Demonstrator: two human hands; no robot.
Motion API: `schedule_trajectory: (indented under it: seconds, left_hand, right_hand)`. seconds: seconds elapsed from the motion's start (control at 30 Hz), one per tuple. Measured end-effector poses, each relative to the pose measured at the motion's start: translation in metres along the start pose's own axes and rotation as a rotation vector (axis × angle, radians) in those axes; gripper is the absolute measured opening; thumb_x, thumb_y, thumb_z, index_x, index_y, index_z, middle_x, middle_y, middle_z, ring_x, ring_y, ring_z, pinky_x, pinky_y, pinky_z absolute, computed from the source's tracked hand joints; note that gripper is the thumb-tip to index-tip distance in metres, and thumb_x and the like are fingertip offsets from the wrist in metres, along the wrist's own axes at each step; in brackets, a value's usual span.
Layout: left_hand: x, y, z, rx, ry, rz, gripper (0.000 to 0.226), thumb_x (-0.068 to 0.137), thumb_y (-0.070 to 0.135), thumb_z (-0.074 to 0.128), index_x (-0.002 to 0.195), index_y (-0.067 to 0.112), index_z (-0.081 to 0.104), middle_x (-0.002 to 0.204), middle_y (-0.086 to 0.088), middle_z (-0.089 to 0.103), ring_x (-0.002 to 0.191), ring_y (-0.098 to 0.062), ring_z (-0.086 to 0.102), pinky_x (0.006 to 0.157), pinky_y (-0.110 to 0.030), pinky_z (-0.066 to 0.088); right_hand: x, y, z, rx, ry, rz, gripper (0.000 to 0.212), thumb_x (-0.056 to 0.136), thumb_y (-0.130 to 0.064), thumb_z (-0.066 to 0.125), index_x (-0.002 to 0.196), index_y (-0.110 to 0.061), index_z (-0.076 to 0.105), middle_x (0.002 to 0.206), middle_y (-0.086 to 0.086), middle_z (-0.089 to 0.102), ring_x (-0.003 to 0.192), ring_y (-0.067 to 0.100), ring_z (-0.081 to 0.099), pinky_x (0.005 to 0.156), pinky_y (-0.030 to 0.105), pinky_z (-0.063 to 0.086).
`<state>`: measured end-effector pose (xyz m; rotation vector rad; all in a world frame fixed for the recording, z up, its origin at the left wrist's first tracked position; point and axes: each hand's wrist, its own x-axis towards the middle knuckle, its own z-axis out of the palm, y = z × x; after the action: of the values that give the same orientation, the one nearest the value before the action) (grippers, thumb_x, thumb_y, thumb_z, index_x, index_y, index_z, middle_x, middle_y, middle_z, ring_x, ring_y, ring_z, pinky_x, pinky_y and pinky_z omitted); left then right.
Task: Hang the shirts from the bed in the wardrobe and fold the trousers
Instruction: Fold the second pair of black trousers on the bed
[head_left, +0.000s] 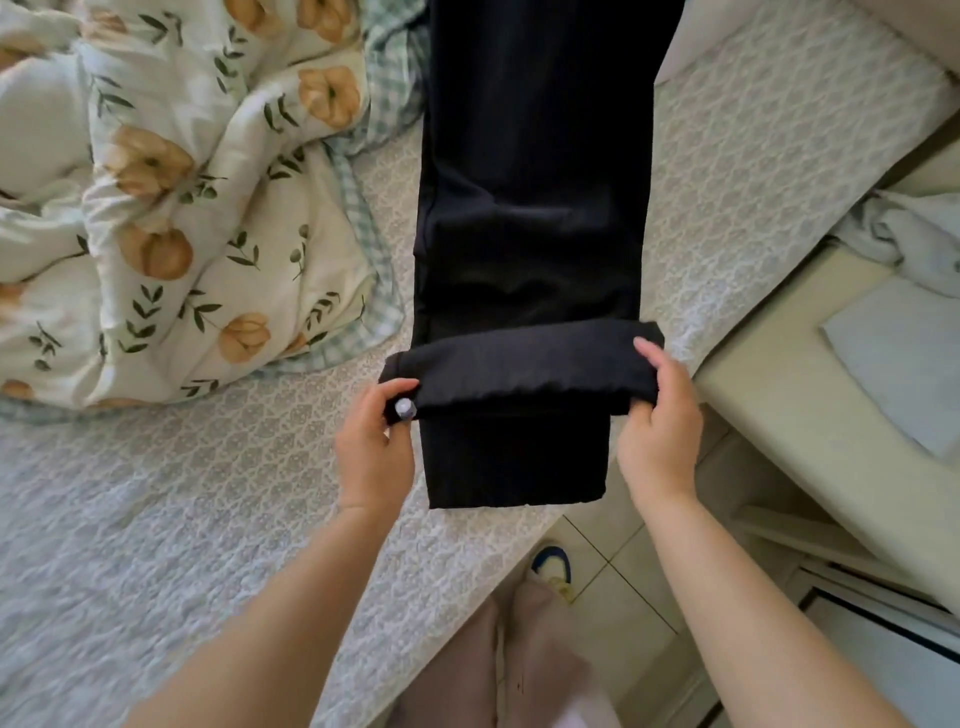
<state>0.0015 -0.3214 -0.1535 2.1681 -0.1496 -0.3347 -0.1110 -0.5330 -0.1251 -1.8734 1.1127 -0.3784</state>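
Trousers (530, 197), black, lay lengthwise on the bed (182, 519), near end doubled over. Left hand (374, 447) and right hand (662, 421) each pinched one end of the fold. Judged best: keep both ends level, side edges aligned, roll onward evenly. Floral duvet (182, 208) bunched beyond, left

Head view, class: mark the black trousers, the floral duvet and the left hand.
black trousers (530, 182), head view, flat leg fabric.
floral duvet (182, 218), head view, crumpled middle.
left hand (374, 452), head view, back of hand.
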Motion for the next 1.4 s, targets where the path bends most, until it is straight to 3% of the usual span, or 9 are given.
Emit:
schedule_trajectory:
  seconds: [0.13,0.4,0.53,0.7,0.87,1.07,1.2,1.27,1.4]
  left_hand:
    - [-0.029,-0.038,0.022,0.068,-0.286,-0.349,0.039,0.093,0.01,0.058,0.125,0.031,0.055,0.112,0.013,0.052,0.096,-0.001,0.056,0.073,-0.012,0.045]
    - [-0.06,-0.068,0.031,0.397,-0.369,0.0,0.074,0.08,0.02,0.074,0.14,0.04,0.037,0.128,0.011,0.03,0.113,-0.001,0.029,0.094,-0.017,0.033]
    - [-0.04,-0.061,0.038,0.43,-0.305,-0.041,0.053,0.086,0.012,0.062,0.132,0.035,0.05,0.122,0.005,0.046,0.108,-0.014,0.048,0.077,-0.023,0.041]
    - [-0.03,-0.045,0.026,0.168,-0.369,-0.164,0.028,0.091,0.022,0.061,0.108,0.044,0.06,0.103,0.009,0.054,0.082,-0.008,0.054,0.07,-0.022,0.046]
    - [-0.013,-0.01,-0.008,0.47,-0.297,0.101,0.039,0.079,0.001,0.068,0.11,0.025,0.067,0.094,0.004,0.057,0.079,-0.016,0.05,0.064,-0.034,0.047]
    - [0.002,0.003,-0.037,0.553,0.107,0.656,0.033,0.067,-0.008,0.061,0.089,0.012,0.074,0.085,-0.012,0.055,0.081,-0.022,0.045,0.058,-0.029,0.038]
    - [-0.039,-0.032,-0.009,0.373,-0.224,0.001,0.034,0.08,-0.008,0.063,0.098,0.021,0.07,0.118,-0.007,0.049,0.103,-0.022,0.052,0.081,-0.014,0.039]
    - [-0.053,-0.048,0.001,0.177,-0.355,-0.367,0.029,0.092,0.005,0.055,0.1,0.033,0.061,0.116,-0.001,0.054,0.092,-0.016,0.057,0.069,-0.011,0.04]
    - [-0.055,-0.054,0.002,0.071,-0.384,-0.471,0.032,0.091,0.012,0.059,0.092,0.043,0.056,0.094,0.007,0.065,0.068,-0.009,0.06,0.052,-0.025,0.046]
  right_hand:
    - [-0.031,0.046,0.013,-0.178,-0.321,0.279,0.05,0.092,0.006,0.036,0.133,-0.018,0.051,0.138,0.002,0.047,0.126,0.016,0.042,0.105,0.025,0.034]
    - [-0.053,0.092,0.01,-0.796,-0.538,-0.04,0.089,0.079,-0.038,0.069,0.149,-0.032,0.013,0.145,0.006,0.022,0.136,0.024,0.024,0.107,0.036,0.031]
    - [-0.027,0.096,0.015,-0.581,-0.347,-0.122,0.053,0.076,-0.004,0.063,0.127,-0.017,0.055,0.116,0.005,0.052,0.106,0.027,0.051,0.085,0.036,0.043]
    - [-0.013,0.077,0.008,-0.431,-0.293,-0.065,0.039,0.076,0.004,0.055,0.108,-0.018,0.063,0.106,-0.001,0.058,0.09,0.023,0.056,0.071,0.027,0.04]
    - [0.004,0.042,-0.013,-0.453,-0.25,-0.227,0.042,0.068,0.016,0.052,0.099,-0.009,0.064,0.1,0.007,0.058,0.08,0.031,0.058,0.066,0.033,0.046]
    - [0.011,0.027,-0.035,-0.592,0.019,-0.692,0.036,0.056,0.006,0.05,0.085,-0.01,0.064,0.086,0.007,0.055,0.073,0.022,0.051,0.055,0.025,0.034]
    - [-0.023,0.079,-0.008,-0.49,-0.332,0.072,0.036,0.074,0.011,0.057,0.096,-0.017,0.055,0.113,0.005,0.047,0.081,0.02,0.052,0.067,0.031,0.043]
    - [-0.032,0.094,0.001,-0.245,-0.412,0.43,0.029,0.086,0.004,0.054,0.1,-0.021,0.049,0.116,0.006,0.047,0.083,0.018,0.051,0.074,0.033,0.043]
    - [-0.033,0.1,-0.001,-0.149,-0.445,0.463,0.027,0.086,-0.009,0.064,0.103,-0.023,0.049,0.101,-0.008,0.054,0.087,0.018,0.058,0.081,0.039,0.052]
